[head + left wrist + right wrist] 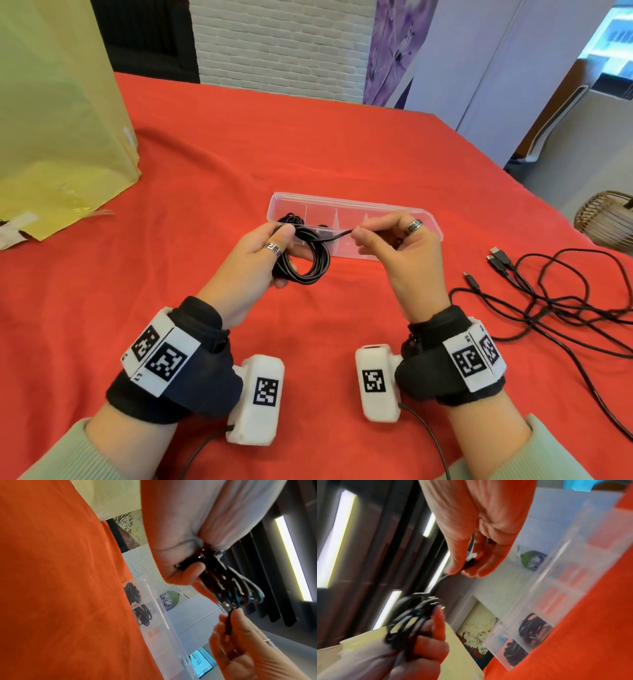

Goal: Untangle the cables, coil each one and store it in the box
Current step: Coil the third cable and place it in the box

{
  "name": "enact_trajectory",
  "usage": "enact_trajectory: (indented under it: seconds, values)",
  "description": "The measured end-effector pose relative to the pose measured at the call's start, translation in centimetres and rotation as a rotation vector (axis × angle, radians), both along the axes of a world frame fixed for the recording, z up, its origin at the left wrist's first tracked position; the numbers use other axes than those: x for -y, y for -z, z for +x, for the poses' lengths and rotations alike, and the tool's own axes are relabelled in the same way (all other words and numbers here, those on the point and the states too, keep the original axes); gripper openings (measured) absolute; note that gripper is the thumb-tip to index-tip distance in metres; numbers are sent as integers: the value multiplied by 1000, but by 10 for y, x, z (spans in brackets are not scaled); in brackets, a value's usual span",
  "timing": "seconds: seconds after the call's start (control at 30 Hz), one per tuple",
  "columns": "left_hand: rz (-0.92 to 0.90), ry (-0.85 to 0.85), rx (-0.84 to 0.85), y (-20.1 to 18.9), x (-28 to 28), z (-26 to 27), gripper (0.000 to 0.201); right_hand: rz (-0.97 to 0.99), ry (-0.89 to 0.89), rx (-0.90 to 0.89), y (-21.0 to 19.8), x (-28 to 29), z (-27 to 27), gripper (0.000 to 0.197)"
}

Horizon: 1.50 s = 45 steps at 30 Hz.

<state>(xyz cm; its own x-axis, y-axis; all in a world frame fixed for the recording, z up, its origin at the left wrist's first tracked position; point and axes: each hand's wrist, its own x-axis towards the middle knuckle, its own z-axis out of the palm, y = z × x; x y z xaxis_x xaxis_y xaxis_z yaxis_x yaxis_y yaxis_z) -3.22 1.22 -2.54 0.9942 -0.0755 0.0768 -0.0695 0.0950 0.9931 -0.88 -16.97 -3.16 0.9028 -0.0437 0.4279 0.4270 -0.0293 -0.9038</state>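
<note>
Just in front of the clear box (424, 219), a coiled black cable (303, 255) hangs gripped in the left hand (255, 253), its short free tail running rightward to the right hand (394, 240), which pinches the end. Two box compartments at the left end seemingly already hold coils, though blur hinders certainty. Loose cables (548, 301) lie on the desk (308, 144), well right of both hands.

pale green sleeves (51, 455), blk wristbands w/ markers (164, 363), rings (273, 248)
</note>
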Motion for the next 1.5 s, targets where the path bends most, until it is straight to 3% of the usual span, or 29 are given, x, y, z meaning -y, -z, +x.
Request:
enact_trajectory:
  seconds: [0.2, 0.27, 0.4, 0.57, 0.73, 0.83, 1.03, 1.2, 1.3, 1.5]
  values:
    - [-130, 130, 32, -2, 5, -6, 27, -447, -89, -83, 0, -2, -3, 8]
    - [-160, 167, 56, 0, 7, -6, 23, -505, -113, -103, -1, -2, -4, 12]
    - [-183, 155, 67, 6, 13, -5, 20, -257, -278, -265, -2, -9, -9, 15]
    - [155, 103, 129, 16, 6, 2, 19, -73, -349, -360, 1, -12, -10, 15]
    - [222, 39, 165, 16, 4, 5, 24, 111, -482, -469, -2, -13, -12, 23]
    - [318, -8, 220, 18, 1, 9, 23, 131, -526, -495, -5, -14, -14, 34]
    - [386, -32, 250, 21, -1, 10, 19, 21, -444, -442, 0, -22, -15, 21]
    - [347, 54, 293, 17, -2, 10, 20, 63, -466, -431, -2, -21, -15, 22]
    - [345, 92, 300, 16, -3, 10, 11, 80, -516, -457, -1, -20, -15, 19]
    - [181, 78, 186, 20, 0, 8, 13, -84, -550, -421, -4, -19, -16, 19]
